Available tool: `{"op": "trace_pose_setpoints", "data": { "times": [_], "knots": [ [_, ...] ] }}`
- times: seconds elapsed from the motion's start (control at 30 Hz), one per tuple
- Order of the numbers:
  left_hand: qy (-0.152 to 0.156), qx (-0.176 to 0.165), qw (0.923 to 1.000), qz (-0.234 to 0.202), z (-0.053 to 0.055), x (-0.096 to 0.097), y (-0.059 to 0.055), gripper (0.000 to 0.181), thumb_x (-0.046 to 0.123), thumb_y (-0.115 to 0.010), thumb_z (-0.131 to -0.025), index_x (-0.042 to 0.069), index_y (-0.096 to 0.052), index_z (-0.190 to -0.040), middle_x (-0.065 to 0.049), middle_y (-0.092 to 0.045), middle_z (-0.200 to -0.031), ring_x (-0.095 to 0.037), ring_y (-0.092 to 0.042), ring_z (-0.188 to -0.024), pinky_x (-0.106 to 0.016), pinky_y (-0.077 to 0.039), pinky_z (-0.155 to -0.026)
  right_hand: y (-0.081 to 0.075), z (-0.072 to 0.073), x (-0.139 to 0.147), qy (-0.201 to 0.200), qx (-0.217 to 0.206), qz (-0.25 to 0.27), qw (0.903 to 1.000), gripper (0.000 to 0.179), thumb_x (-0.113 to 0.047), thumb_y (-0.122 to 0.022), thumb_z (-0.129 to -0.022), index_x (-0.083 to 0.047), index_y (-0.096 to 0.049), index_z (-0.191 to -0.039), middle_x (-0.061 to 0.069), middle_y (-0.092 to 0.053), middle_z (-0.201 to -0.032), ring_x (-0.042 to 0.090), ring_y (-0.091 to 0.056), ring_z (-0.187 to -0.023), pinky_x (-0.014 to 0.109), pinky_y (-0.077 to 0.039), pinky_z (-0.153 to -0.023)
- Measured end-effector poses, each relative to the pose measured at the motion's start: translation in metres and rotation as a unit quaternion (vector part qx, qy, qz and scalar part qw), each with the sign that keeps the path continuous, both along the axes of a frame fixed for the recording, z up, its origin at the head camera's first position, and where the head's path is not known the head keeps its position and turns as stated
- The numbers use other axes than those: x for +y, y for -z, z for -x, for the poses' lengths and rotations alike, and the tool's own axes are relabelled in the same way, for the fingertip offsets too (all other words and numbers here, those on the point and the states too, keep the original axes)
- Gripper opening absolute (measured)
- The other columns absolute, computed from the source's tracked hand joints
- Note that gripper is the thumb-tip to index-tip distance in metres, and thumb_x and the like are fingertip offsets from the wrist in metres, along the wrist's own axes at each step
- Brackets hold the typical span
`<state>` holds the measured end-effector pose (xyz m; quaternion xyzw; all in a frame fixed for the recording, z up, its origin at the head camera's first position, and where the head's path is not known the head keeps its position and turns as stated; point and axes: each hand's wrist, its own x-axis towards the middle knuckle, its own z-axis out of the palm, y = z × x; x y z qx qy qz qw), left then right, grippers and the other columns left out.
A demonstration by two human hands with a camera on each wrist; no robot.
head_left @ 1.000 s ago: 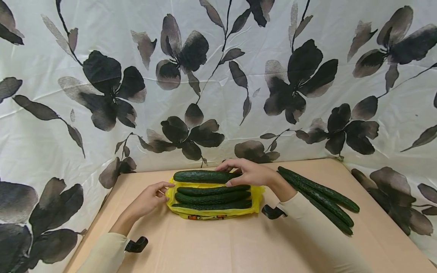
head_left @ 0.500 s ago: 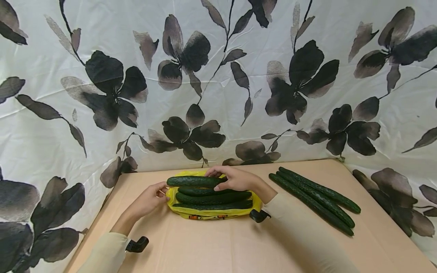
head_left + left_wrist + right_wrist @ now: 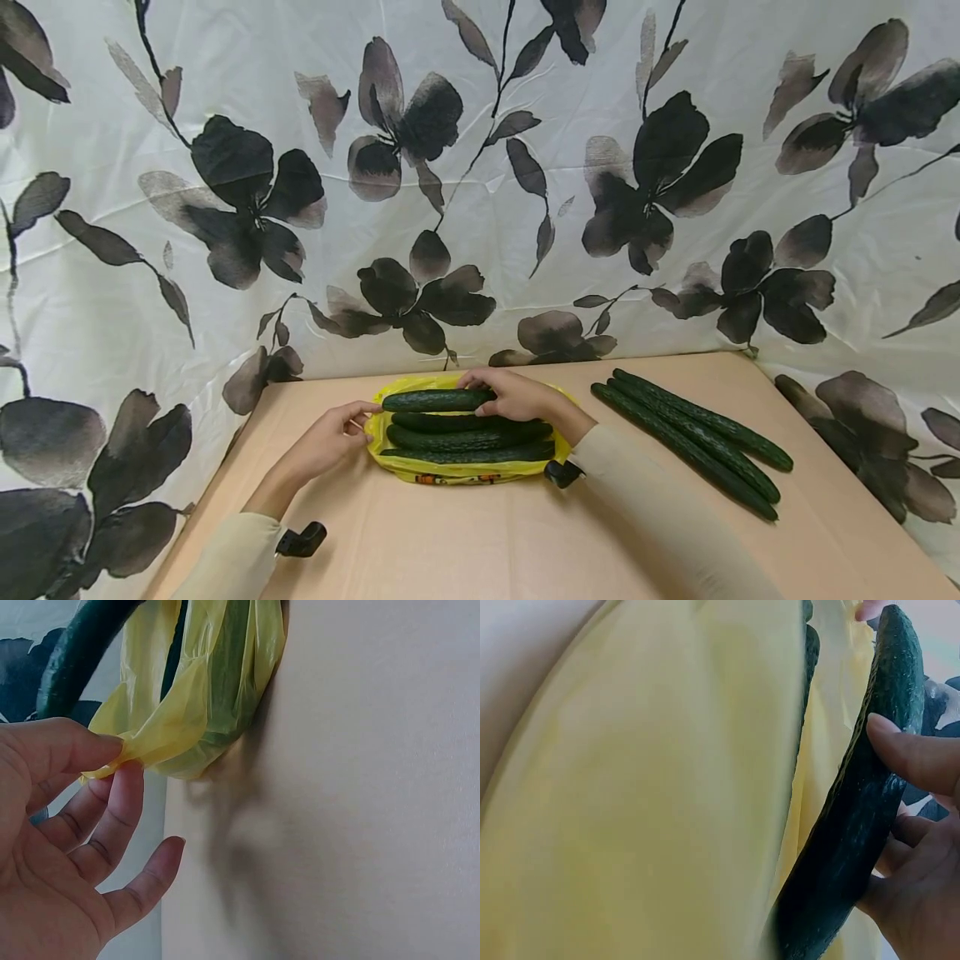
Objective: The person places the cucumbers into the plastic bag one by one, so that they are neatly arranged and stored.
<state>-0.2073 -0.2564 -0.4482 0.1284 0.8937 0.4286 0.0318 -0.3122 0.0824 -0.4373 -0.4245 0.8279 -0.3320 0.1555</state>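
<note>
A yellow plastic bag (image 3: 525, 472) lies at the middle of the table with its mouth spread, and dark green cucumbers (image 3: 465, 437) lie side by side in it. My left hand (image 3: 327, 437) pinches the bag's left edge; the left wrist view shows thumb and fingertips on the thin yellow film (image 3: 176, 712). With my right hand (image 3: 521, 395) I grip another cucumber (image 3: 431, 401) over the back part of the bag. In the right wrist view, the thumb lies across that cucumber (image 3: 855, 802) and the fingers are partly hidden behind it.
Three more cucumbers (image 3: 705, 429) lie fanned out on the table (image 3: 450, 542) to the right of the bag. A white cloth with dark flowers (image 3: 540, 225) hangs right behind the table's back edge. Black wrist cameras (image 3: 302, 539) sit on both arms.
My right hand has moved left and nearer with the held cucumber, then slightly back to the right, so it now lies closer to the others. The left hand stays at the bag's edge.
</note>
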Motion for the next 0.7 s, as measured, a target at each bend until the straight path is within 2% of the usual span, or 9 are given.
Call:
{"op": "trace_pose_setpoints", "data": {
  "times": [0.17,0.5,0.7],
  "knots": [
    [0.003,-0.011,0.9999,-0.012,-0.001,0.0,-0.001,0.045,-0.007,-0.063,-0.089,-0.005,-0.059,-0.134,-0.016,-0.061,-0.103,-0.022,-0.055,-0.087,-0.026,-0.049,-0.072,0.002,0.0,-0.003,0.013,0.01,-0.012,0.9998,0.047,-0.011,-0.065,-0.099,-0.017,-0.051,-0.143,0.003,-0.052,-0.146,0.023,-0.049,-0.138,0.042,-0.042,-0.111],
    [0.01,-0.002,0.9999,-0.013,0.0,-0.001,0.0,0.045,-0.008,-0.064,-0.089,-0.005,-0.059,-0.134,-0.017,-0.061,-0.102,-0.023,-0.056,-0.086,-0.026,-0.049,-0.071,0.008,0.004,-0.014,0.038,0.039,-0.03,0.998,0.046,-0.006,-0.068,-0.096,-0.014,-0.055,-0.139,0.007,-0.054,-0.143,0.026,-0.051,-0.134,0.043,-0.045,-0.108],
    [0.003,-0.004,0.9999,-0.011,0.0,-0.001,0.0,0.045,-0.009,-0.063,-0.089,-0.004,-0.06,-0.133,-0.017,-0.061,-0.101,-0.022,-0.056,-0.085,-0.026,-0.049,-0.07,0.014,0.007,-0.018,0.045,0.047,-0.031,0.9974,0.046,-0.006,-0.069,-0.095,-0.012,-0.056,-0.139,0.007,-0.054,-0.142,0.027,-0.052,-0.133,0.043,-0.045,-0.108]
  ]
}}
